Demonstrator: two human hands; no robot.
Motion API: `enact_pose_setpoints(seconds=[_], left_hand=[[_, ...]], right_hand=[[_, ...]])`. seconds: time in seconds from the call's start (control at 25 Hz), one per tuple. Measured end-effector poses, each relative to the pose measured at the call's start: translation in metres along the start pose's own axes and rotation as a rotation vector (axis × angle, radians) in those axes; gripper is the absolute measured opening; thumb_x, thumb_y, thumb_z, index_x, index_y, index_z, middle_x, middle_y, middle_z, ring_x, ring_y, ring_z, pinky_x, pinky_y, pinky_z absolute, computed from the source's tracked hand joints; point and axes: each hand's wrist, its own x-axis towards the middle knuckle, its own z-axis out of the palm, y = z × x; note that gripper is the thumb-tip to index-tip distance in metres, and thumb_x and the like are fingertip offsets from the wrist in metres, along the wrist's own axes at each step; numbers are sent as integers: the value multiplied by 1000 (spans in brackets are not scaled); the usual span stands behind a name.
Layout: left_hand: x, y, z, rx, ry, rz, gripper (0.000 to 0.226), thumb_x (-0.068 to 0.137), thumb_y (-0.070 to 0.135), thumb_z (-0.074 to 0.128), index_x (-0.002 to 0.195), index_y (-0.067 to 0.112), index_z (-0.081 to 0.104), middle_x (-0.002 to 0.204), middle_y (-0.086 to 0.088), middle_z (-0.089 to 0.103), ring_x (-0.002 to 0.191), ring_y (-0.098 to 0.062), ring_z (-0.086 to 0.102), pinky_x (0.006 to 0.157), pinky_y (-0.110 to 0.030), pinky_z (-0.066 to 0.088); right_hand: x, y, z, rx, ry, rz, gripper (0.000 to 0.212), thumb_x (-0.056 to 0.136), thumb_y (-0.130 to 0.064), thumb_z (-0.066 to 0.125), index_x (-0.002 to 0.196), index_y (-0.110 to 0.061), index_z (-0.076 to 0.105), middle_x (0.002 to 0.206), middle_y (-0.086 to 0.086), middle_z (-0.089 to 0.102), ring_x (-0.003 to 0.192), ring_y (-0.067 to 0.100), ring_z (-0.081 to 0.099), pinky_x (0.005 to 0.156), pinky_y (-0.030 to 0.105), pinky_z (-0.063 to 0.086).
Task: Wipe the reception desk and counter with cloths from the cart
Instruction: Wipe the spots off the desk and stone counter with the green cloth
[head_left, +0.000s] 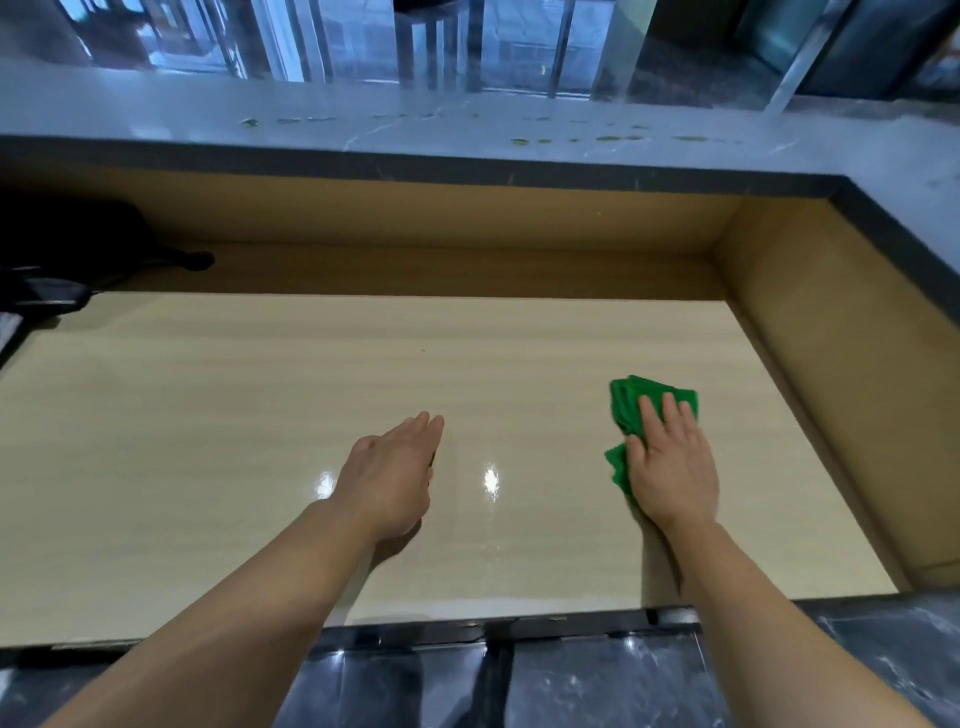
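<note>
Head view: black bag (78, 244) at upper left, on the pale wood desk (208, 415). Tan panels (810, 364) rise behind and right of the desk to a grey marble counter (363, 114). Dark floor tiles (597, 686) fill the bottom edge. Right hand (670, 467) presses flat, fingers straight, on a green cloth (631, 397) right of centre; left hand (389, 478) at centre is open, empty
</note>
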Motion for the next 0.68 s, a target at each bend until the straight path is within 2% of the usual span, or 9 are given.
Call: enact_pose_setpoints(seconds=[0.16,0.28,0.44,0.56,0.68], left_hand=[[14,1,-7,-27,1,-60,44,97,10,37,140,16,33,143,0,39,136,-15,32,104,-32,28],[14,-3,-9,-52,10,-123,41,97,12,38,138,16,35,143,0,40,136,-17,34,104,-33,30],[1,-17,-12,-64,29,-190,44,97,15,40,140,18,33,148,1,37,137,-18,35,104,-33,31],[-12,-28,-13,-55,36,-254,48,96,16,41,144,17,31,151,0,35,139,-17,32,105,-33,32],[-26,-34,-16,-66,30,-327,54,96,17,42,148,18,28,154,-1,32,141,-17,30,109,-34,31]], right_hand=[[48,-12,-2,10,48,201,57,101,-27,33,154,-13,18,161,15,13,148,33,9,119,42,14],[75,-61,3,43,10,186,57,102,-27,31,155,-13,15,161,15,9,148,34,5,121,43,9],[78,-150,16,72,-31,-84,60,101,-24,37,155,-13,14,162,13,7,149,31,3,121,42,8],[48,-217,27,128,-95,-385,67,97,-24,50,155,-15,16,162,11,7,150,27,2,122,39,4],[11,-252,34,157,-209,-696,64,96,-16,51,153,-16,23,162,10,9,150,26,3,122,37,3]])
